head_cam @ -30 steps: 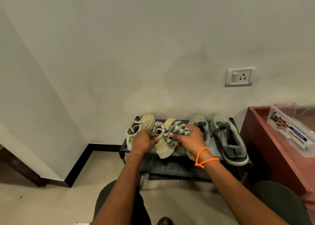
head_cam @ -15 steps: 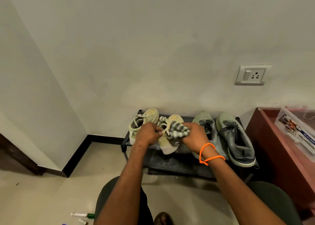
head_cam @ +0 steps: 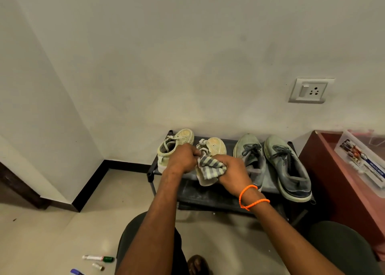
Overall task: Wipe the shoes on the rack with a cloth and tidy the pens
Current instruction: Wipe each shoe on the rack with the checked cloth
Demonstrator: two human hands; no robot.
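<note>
A low black shoe rack point(head_cam: 210, 195) stands against the wall. At its right end sit two grey sneakers point(head_cam: 289, 166); at its left end a cream sneaker point(head_cam: 173, 145), and beside it a second cream sneaker point(head_cam: 214, 147), the one being wiped. The right hand point(head_cam: 231, 170) grips a bunched striped cloth point(head_cam: 210, 167) against that shoe; the left hand point(head_cam: 181, 158) curls round the shoe's near side, steadying it. Wiping looks midway. Next probably comes a shift of the cloth along the shoe. Pens point(head_cam: 98, 258) lie on the floor, untidied.
</note>
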